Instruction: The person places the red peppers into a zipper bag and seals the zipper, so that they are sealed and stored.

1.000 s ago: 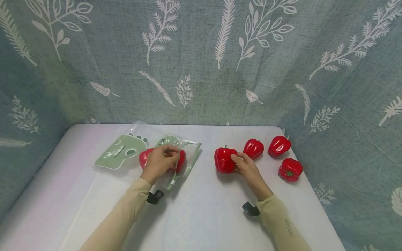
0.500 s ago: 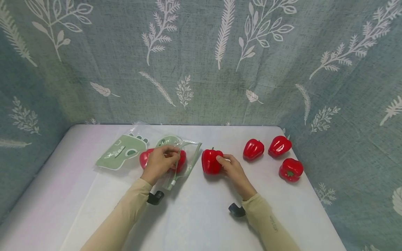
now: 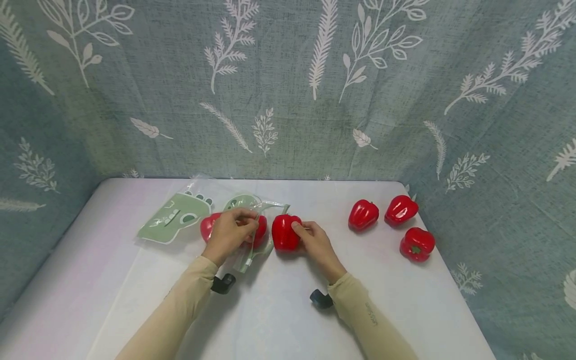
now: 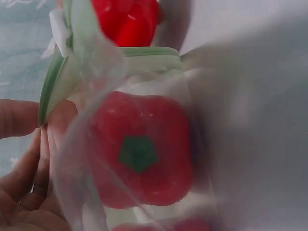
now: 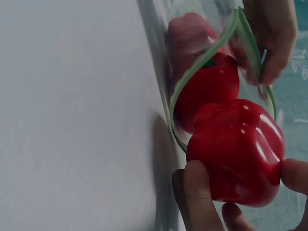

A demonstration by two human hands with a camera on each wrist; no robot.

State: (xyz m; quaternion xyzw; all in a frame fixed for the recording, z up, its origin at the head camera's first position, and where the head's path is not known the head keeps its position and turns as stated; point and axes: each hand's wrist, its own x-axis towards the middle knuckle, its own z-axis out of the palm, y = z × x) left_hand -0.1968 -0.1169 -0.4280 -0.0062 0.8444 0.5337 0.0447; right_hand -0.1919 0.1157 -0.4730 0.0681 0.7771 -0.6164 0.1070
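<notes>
My left hand (image 3: 231, 232) pinches the upper edge of a clear zip bag (image 4: 159, 60) with a green rim, holding its mouth apart. Inside the bag lie red bell peppers; one pepper (image 4: 144, 149) shows its green stem end in the left wrist view, with another behind it. My right hand (image 3: 317, 245) grips a red bell pepper (image 3: 286, 233) between thumb and fingers, right at the bag's mouth. The right wrist view has this held pepper (image 5: 238, 154) overlapping the green rim (image 5: 192, 72) of the opening.
Three more red bell peppers, a left one (image 3: 363, 215), a back one (image 3: 401, 210) and a front one (image 3: 417, 244), lie at the table's right. The bag's printed green cartoon face (image 3: 173, 217) spreads left on the white table (image 3: 279, 315). A patterned curtain (image 3: 288, 100) stands behind.
My right hand has carried its bell pepper leftward from the table's middle to the bag's mouth. The left hand and the bag have stayed in place.
</notes>
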